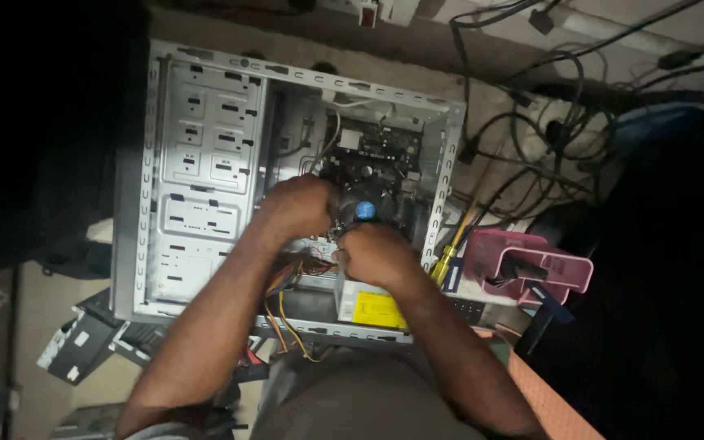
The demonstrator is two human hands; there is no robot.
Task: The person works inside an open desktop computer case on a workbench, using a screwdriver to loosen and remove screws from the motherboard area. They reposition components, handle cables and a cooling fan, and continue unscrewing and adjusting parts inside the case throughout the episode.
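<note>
Closely seen, then outward:
Left hand fingers: the left hand [297, 205] is curled over the left side of the cooler fan [363, 205]; its fingers are hidden under the knuckles, so whether they pinch anything I cannot tell.
Right hand fingers: the right hand [376, 253] is bunched at the fan's lower edge, fingers bent inward against it; the grip itself is out of sight, so grasping or only pressing cannot be told.
Thing in hand: the round fan with a blue hub sits on the motherboard [380, 151], inside the open computer case [197, 163], between the two hands.
Step in hand: by my reading, work at the cooler's mounting, seating or freeing it; which of the two cannot be judged.
Next move calls for: even pressure from both sides and care with the coloured wires [287, 314] just below the wrists.
Yellow label: a rectangular yellow sticker [378, 311] on the grey power supply box, at the case's near edge, partly under the right forearm.
Screwdriver: a yellow-handled screwdriver [450, 253] lies just outside the case's right wall.
Pink holder: a pink plastic tray [560, 265] stands right of it, dark tools inside.
Cables: black cables [531, 138] tangle on the floor beyond.
</note>
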